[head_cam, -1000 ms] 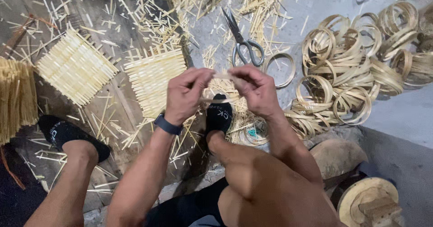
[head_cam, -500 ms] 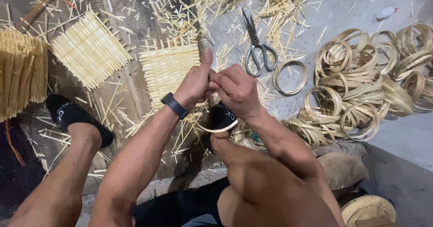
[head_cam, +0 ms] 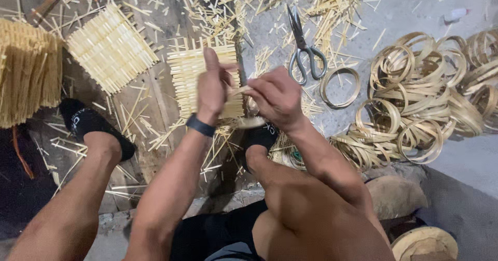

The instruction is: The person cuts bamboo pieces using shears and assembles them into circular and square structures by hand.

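While pinched by both hands, a thin bamboo strip (head_cam: pixel 239 90)

Hands (head_cam: pixel 244 95) now raised together, bamboo strip (head_cam: pixel 240 90) pinched between.

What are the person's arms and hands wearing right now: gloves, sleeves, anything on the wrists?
Both arms are bare with no sleeves, and both hands are ungloved. The left hand has a dark band around its wrist. The right hand shows nothing on its wrist or fingers.

No packages, labels, signs or screens anywhere in view.
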